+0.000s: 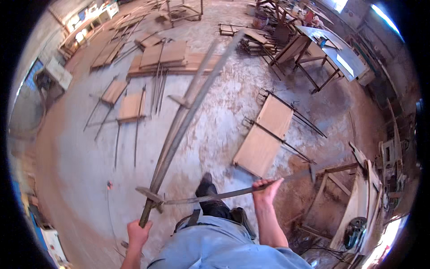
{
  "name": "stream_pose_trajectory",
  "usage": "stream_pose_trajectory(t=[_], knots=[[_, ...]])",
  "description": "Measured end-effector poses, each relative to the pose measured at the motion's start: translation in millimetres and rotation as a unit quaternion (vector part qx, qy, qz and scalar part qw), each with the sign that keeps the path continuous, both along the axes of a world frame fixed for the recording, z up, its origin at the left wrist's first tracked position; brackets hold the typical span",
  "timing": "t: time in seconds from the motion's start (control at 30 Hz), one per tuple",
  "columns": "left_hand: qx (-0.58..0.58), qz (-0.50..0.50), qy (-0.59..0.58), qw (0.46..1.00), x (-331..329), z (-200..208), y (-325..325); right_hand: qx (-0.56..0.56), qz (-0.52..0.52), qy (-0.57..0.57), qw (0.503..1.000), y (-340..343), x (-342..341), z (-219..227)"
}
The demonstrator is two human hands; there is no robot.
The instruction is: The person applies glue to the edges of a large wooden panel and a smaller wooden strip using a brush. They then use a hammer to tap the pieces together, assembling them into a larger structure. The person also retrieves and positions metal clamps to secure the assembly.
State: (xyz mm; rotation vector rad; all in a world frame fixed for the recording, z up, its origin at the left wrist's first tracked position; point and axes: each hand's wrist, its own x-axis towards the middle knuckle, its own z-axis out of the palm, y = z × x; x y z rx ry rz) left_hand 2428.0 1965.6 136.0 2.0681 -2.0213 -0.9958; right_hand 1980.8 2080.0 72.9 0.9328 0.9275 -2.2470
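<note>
My left hand is closed round the near end of long metal bar clamps, at least two side by side, which slant up and away to the right. Metal jaws stick out from them near my hand and farther along. My right hand grips another bar clamp, held roughly level across my front. Its left end meets the other clamps by their near jaw, and its right end, with a jaw, blurs over the floor. Both hands are off the floor.
A clamped wooden panel lies ahead on the right. Smaller clamped panels and stacked boards are on the left. A metal-topped table stands far right. Near right are a wooden frame and a dark power tool.
</note>
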Motion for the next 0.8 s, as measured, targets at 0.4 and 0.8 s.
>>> stream_pose_trajectory(t=[0.4,0.8], knots=[[0.136,0.195,0.119,0.964,-204.7,-69.1,-333.3,0.036,-0.198,0.361,0.911,-265.2,-316.1,142.8],[0.189,0.241,0.093,0.947,-490.3,-63.9,-654.7,0.063,-0.324,0.355,0.875,-483.4,-594.4,177.4]])
